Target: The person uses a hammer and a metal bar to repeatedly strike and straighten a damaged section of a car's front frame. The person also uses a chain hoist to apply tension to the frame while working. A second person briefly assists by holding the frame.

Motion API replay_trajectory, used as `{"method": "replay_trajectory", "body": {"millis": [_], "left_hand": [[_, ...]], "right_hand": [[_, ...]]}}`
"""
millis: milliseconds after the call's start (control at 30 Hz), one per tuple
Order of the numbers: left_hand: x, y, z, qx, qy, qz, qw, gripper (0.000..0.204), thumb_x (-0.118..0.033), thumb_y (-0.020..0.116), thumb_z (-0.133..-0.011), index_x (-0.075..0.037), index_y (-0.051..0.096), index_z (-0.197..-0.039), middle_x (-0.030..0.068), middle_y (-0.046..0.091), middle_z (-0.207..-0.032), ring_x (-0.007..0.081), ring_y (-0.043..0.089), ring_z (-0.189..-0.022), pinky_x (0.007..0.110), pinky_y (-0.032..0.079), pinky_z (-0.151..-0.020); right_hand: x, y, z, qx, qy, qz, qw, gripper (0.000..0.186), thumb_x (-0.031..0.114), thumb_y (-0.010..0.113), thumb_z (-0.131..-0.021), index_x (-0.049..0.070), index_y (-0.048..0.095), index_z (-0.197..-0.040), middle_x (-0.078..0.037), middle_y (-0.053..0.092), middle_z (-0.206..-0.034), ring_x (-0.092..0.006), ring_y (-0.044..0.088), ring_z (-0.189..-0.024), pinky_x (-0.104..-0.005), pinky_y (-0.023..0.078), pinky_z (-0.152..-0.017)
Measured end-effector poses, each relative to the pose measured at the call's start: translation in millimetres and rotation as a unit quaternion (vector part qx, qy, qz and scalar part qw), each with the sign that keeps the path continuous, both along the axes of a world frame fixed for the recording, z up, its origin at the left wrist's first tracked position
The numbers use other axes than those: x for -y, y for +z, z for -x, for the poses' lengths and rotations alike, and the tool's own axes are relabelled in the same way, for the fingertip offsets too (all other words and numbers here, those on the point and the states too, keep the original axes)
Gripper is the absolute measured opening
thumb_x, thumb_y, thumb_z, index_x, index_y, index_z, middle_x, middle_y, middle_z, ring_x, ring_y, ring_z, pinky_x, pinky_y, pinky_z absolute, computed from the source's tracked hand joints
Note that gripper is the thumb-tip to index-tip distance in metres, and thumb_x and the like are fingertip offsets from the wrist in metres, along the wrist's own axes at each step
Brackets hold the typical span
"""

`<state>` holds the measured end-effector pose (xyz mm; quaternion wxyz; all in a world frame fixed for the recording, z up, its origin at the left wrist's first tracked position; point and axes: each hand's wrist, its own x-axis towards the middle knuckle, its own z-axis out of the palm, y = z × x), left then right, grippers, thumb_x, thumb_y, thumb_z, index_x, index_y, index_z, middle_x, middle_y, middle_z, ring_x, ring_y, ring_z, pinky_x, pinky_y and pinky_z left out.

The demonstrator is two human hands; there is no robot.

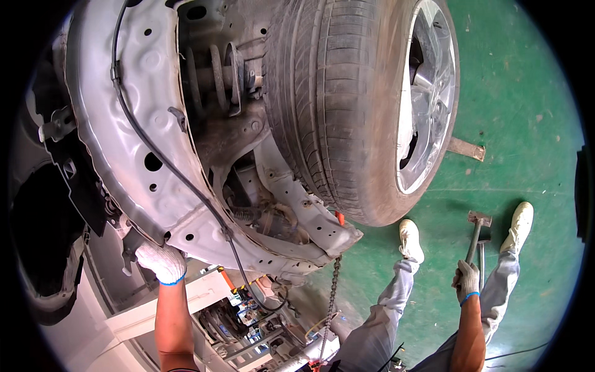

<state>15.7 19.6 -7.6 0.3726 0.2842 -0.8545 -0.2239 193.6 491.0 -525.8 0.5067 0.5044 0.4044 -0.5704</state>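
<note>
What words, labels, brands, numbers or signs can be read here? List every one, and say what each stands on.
None can be read anywhere in the picture.
Tire: tread and scuffs show, no legible lettering.
Car body panel: no readable marking.
Hammer in the right hand: no readable marking.
Background clutter: too small and blurred to tell whether anything is printed there.

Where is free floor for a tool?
Bare green floor: right of the dark rubber tyre and flat brown piece, above the right cream shoe. Crowded: between the shoes, where the gloved right hand holds a grey metal hammer.
</note>
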Motion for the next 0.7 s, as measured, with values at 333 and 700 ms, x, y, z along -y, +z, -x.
{"method": "replay_trajectory", "body": {"millis": [333,700], "left_hand": [[9.2,2.9,-9.1,-0.017,0.047,-0.019,0.999,0.053,-0.038,0.039,-0.109,-0.005,0.045,-0.151,0.0089,0.052,-0.148,0.0213,0.053,-0.131,0.04,0.044,-0.112],[-14.0,15.0,-7.8,-0.012,0.012,-0.091,0.996,0.055,-0.041,0.04,-0.108,-0.007,0.044,-0.152,0.0112,0.054,-0.144,0.0245,0.055,-0.129,0.041,0.045,-0.112]], "right_hand": [[24.5,-48.6,61.6,-0.053,0.144,-0.004,0.988,0.019,0.018,0.065,-0.086,0.008,0.05,-0.08,-0.002,0.049,-0.058,-0.015,0.049,-0.039,-0.0329,0.038,-0.035],[13.3,-104.0,-11.1,-0.157,0.362,-0.033,0.918,0.03,0.02,0.069,-0.085,0.001,0.054,-0.101,-0.013,0.06,-0.071,-0.0274,0.063,-0.05,-0.0424,0.054,-0.045]]}}
